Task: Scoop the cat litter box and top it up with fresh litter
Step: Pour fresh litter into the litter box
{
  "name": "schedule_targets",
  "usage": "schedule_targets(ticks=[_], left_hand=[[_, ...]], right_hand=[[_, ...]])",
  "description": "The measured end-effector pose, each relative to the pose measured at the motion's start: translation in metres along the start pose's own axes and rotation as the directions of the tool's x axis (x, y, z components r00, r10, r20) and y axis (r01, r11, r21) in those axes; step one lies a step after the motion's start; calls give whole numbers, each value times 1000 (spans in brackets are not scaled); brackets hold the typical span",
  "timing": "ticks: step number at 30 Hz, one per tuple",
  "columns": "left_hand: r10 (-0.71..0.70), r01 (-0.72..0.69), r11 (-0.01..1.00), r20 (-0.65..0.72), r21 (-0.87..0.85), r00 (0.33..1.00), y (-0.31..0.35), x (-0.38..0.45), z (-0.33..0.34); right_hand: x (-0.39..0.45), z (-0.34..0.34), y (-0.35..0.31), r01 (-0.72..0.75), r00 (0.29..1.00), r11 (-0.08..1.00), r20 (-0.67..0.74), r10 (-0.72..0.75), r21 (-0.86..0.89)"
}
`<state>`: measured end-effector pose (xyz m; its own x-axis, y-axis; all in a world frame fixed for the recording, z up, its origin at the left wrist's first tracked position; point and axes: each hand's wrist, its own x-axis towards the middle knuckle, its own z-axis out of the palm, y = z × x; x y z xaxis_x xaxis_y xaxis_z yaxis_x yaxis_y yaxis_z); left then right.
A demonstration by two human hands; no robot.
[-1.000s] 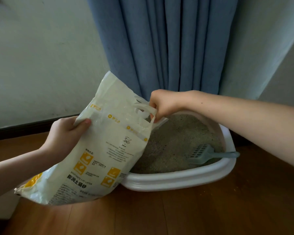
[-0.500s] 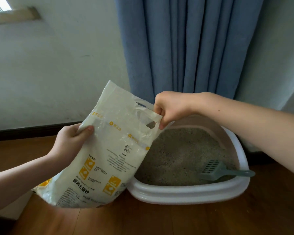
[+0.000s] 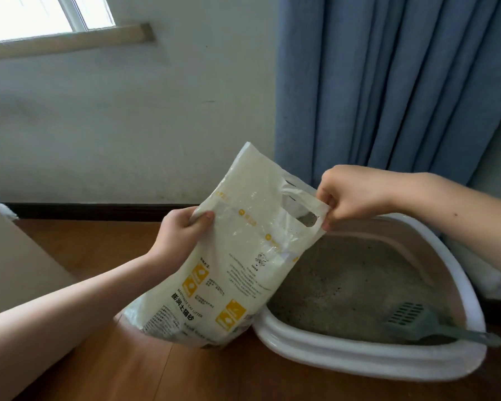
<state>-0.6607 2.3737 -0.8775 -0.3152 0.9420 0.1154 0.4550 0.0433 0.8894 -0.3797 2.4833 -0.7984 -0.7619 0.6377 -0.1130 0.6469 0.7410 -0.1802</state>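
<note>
While the litter bag leans beside the litter box, I keep both hands on it. My left hand grips the bag's left edge, with the thumb curled over the plastic. My right hand pinches the top corner by the cut-out handle, over the box's near-left corner. The bag's bottom looks to be at the wooden floor, right next to the box's white rim; I cannot tell if it rests there. The box has grey litter in it, and a green scoop lies inside by the right rim. I think this is the top-up step. I see no litter falling. Next I would need to lift the bag over the box and tip its open top down, slowly, so nothing spills on the floor.
</note>
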Motion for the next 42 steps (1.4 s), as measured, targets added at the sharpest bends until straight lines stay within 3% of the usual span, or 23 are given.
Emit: schedule_targets(ticks=[6,15,21,32,37,42], left_hand=[[-6,2,999,68,53,998,6,10,-3],[177,-236,917,201,322,963,35,45,23],[271,-275,878,66,391,960,35,50,30],[371,-322,851,-43,414,928,28,42,35],[362,-310,862,-59,401,930,28,41,34],[354,-299,870,-73,392,933,28,42,35]], right_hand=[[-3,2,1,-7,1000,999,2,7,-32],[-9,6,4,-41,999,999,6,41,-13],[-12,14,10,-74,997,996,18,74,40],[-18,60,46,-129,990,947,-21,141,293],[-22,76,53,-159,977,788,-23,214,595],[-25,87,70,-201,954,695,-23,299,691]])
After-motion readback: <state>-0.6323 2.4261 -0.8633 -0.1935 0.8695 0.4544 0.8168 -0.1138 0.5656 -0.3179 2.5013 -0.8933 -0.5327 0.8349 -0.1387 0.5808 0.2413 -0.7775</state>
